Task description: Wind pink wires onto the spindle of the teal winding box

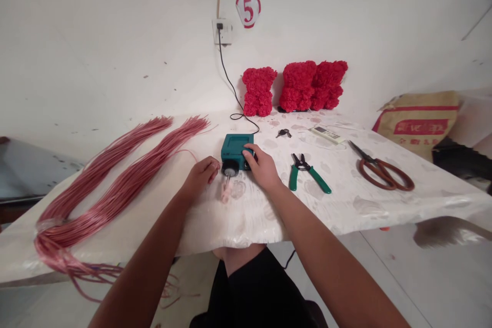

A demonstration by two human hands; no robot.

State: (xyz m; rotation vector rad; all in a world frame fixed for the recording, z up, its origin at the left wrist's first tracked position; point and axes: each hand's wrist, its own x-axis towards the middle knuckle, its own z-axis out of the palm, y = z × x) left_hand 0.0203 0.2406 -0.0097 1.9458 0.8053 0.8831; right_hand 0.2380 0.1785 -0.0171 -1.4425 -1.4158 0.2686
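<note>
A small teal electric machine (237, 146) sits on the table, with a black round chuck and a metal shaft at its front. Some pale pink material (226, 192) hangs at the shaft's tip. My left hand (203, 171) is closed in a pinch just left of the chuck, and a thin pink strand (189, 152) leads into it from the left. What its fingertips hold at the very end is too small to make out. My right hand (261, 164) grips the machine's right side, thumb on the top edge and fingers partly hidden.
Long bundles of pink strands (126, 179) lie at left, tied near the table's front edge. At right are green-handled wire strippers (303, 169), brown-handled scissors (380, 169), keys (284, 133) and a white device (326, 134). Red floral bears (258, 91) stand behind; a black cord (226, 77) reaches the wall socket.
</note>
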